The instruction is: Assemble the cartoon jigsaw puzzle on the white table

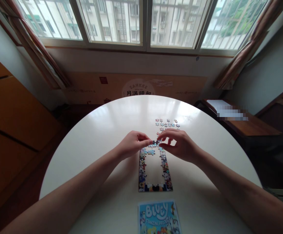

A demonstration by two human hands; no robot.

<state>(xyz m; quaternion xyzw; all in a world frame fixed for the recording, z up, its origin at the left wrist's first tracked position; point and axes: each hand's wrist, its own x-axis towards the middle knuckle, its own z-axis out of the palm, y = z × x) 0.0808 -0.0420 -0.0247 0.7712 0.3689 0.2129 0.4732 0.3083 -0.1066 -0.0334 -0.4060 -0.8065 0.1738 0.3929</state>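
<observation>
Far left, an orange-brown cabinet (7, 107); upper left, a curtain (31, 42)! Across the centre gleams the white table (88, 139), and here's the left hand (133, 144), pinching a dark puzzle piece (155, 142) mid-frame, at the top of the puzzle border (141, 172), which encloses a joined blue strip (152, 152). Bluey card (157, 214), bottom centre! The right hand (180, 143) arches in, its grip impossible to tell; wooden desk (260, 126), right.

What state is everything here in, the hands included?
Left hand: fingertips close together beside dark pieces; grip unclear.
Right hand: thumb and forefinger apart.
Puzzle: partly assembled, middle mostly unfilled.
Loose pieces: scattered beyond the puzzle.
Bluey picture: face up.
Curtains: drawn aside.
</observation>
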